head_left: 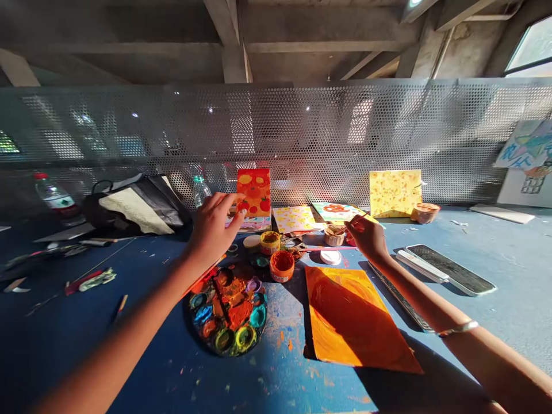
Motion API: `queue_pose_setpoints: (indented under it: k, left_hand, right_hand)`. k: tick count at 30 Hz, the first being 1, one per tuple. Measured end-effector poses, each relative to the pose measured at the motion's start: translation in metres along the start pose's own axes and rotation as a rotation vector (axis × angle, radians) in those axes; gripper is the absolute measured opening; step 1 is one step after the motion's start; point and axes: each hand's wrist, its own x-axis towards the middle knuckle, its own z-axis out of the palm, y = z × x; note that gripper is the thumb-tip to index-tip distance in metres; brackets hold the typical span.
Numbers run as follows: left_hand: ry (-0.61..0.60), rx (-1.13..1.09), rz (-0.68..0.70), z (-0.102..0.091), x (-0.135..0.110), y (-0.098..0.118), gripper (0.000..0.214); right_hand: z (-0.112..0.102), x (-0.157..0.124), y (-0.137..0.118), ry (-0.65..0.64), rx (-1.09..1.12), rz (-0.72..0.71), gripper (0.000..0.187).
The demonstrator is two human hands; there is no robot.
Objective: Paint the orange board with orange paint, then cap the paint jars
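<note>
Orange canvas [253, 192] with painted red tomatoes, just past the left hand [213, 229]

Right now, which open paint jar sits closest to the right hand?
The orange paint jar; the yellow jar and teal jar sit farther from the right hand.

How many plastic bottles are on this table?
2: the first bottle at the far left, past the black bag; the second bottle just beyond the left hand, by the metal mesh. Others could be hidden behind the bag.
</note>
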Motion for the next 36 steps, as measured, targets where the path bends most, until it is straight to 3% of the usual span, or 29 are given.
queue_pose_setpoints:
  k: [8,17,21,29,36]
  left_hand:
    - [0.137,0.038,-0.114,-0.006,-0.029,-0.047,0.028]
    - [0.206,0.145,-0.214,-0.001,-0.06,-0.088,0.025]
    - [0.178,0.154,-0.236,0.002,-0.072,-0.104,0.021]
    - [0.165,0.152,-0.305,0.003,-0.081,-0.11,0.022]
    - [0.147,0.223,-0.352,0.008,-0.086,-0.114,0.024]
  right_hand:
    - [-0.009,-0.013,-0.004,0.007,-0.025,-0.043,0.028]
    - [-0.015,-0.015,0.005,0.077,0.013,-0.05,0.031]
    - [-0.015,-0.018,0.004,0.061,-0.023,-0.05,0.033]
    - [-0.019,-0.025,0.011,0.067,0.004,-0.035,0.039]
    - [-0.02,-0.024,0.027,0.212,0.103,0.088,0.044]
